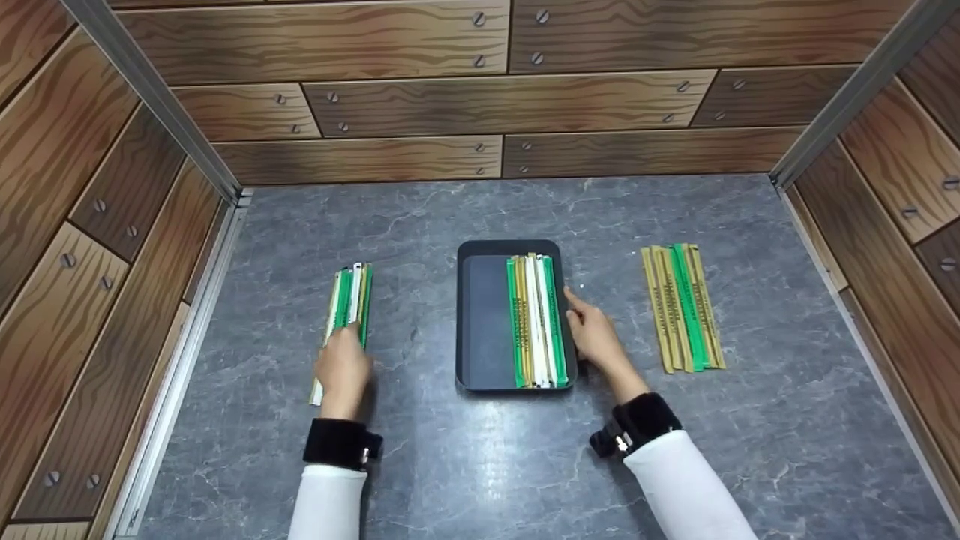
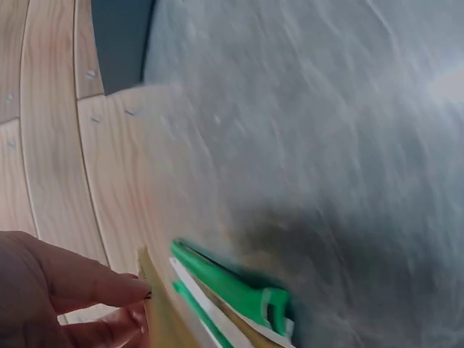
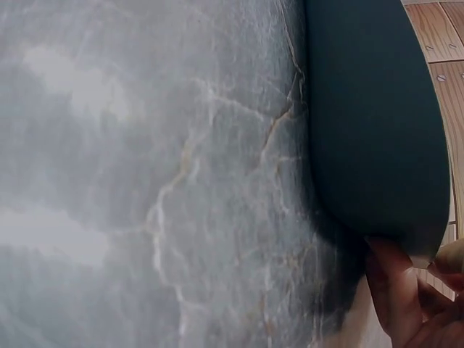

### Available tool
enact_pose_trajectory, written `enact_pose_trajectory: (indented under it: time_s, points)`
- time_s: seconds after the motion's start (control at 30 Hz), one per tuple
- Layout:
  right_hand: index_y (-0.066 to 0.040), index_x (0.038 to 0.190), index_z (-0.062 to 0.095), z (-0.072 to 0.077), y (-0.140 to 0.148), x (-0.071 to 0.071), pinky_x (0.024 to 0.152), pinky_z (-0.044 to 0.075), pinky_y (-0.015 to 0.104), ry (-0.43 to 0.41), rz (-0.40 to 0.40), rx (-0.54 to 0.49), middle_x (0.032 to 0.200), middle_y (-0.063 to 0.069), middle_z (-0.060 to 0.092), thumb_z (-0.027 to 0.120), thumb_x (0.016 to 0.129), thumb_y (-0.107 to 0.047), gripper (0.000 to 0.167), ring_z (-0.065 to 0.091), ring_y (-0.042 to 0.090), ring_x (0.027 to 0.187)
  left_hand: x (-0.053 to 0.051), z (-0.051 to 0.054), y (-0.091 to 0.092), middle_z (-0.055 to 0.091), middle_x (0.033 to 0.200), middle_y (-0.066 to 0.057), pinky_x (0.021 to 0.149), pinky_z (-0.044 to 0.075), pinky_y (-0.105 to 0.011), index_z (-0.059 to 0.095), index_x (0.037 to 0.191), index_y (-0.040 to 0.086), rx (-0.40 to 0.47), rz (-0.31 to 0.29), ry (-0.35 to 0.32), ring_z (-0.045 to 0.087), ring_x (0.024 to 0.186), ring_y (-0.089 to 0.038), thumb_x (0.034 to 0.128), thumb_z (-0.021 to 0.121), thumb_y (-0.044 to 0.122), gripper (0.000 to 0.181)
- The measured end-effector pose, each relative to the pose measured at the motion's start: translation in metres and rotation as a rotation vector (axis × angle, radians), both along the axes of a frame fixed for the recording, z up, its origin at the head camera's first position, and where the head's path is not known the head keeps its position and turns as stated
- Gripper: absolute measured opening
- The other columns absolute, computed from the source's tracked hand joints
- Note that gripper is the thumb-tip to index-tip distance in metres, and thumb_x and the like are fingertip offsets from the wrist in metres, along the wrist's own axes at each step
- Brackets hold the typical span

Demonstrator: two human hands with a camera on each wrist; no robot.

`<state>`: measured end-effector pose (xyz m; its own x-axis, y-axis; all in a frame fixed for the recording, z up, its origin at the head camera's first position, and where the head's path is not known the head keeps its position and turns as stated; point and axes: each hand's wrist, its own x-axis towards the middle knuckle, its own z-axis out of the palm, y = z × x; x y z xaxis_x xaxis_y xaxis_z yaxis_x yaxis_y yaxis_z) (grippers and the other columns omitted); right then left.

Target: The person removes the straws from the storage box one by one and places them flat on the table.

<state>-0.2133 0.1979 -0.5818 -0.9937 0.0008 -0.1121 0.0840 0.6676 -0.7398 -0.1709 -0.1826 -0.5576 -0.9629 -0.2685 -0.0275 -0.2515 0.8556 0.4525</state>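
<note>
At the left lies a pile of long, thin wrapped sticks in green, white and gold. My left hand is over this pile; in the left wrist view its thumb and fingers pinch a gold wrapped stick beside green and white ones. In the middle stands a dark grey tray, with a row of green, gold and white wrapped sticks along its right half. My right hand holds the tray's right side; the right wrist view shows fingers gripping the tray wall.
On the right lies another group of wrapped sticks, gold with a green one among them. Everything lies on a grey marbled tabletop. Wood-patterned panels close off the back and both sides.
</note>
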Motion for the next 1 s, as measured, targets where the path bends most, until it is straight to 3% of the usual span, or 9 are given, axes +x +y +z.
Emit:
enact_pose_trajectory:
  time_s: [0.17,0.37,0.67,0.8,1.0]
  points:
    - [-0.014,0.149,0.042,-0.001,0.001,0.0,0.041,0.046,0.031,-0.003,-0.001,-0.007,0.071,0.011,0.054,0.05,0.103,-0.014,0.047,0.045,0.012,0.043,-0.003,-0.007,-0.007,0.066,0.099,-0.028,0.069,0.049,-0.063,0.067,0.104,0.0,0.009,0.027,-0.004,0.063,0.086,-0.051,0.0819,0.06,-0.005,0.024]
    - [-0.017,0.15,0.042,-0.001,0.0,0.002,0.04,0.048,0.033,-0.025,-0.011,-0.025,0.089,0.018,0.062,0.05,0.103,-0.014,0.048,0.048,0.015,0.043,-0.004,-0.013,-0.009,0.065,0.096,-0.029,0.068,0.049,-0.062,0.067,0.1,-0.002,0.008,0.035,0.018,0.063,0.084,-0.051,0.0826,0.059,-0.005,0.02]
    - [-0.02,0.151,0.04,-0.003,-0.005,0.006,0.039,0.048,0.032,-0.047,0.002,-0.036,0.08,0.016,0.059,0.049,0.103,-0.015,0.048,0.046,0.012,0.04,0.0,-0.01,-0.002,0.062,0.098,-0.029,0.068,0.05,-0.063,0.067,0.105,-0.005,-0.009,0.023,0.039,0.062,0.088,-0.051,0.0829,0.058,-0.006,0.024]
    - [-0.015,0.149,0.042,-0.002,-0.006,0.007,0.038,0.046,0.03,-0.01,0.005,-0.033,0.083,0.017,0.062,0.049,0.103,-0.012,0.048,0.043,0.011,0.039,0.001,-0.001,0.013,0.061,0.099,-0.029,0.068,0.051,-0.059,0.066,0.109,-0.008,0.014,-0.038,0.107,0.062,0.087,-0.048,0.0832,0.057,-0.007,0.028]
    - [-0.013,0.148,0.043,-0.002,-0.006,0.007,0.037,0.044,0.029,0.012,-0.003,-0.04,0.098,0.023,0.066,0.049,0.102,-0.011,0.047,0.041,0.01,0.037,-0.003,0.015,0.055,0.062,0.106,-0.028,0.079,0.053,-0.051,0.064,0.116,-0.01,0.115,-0.227,0.226,0.062,0.094,-0.043,0.0826,0.063,-0.006,0.034]
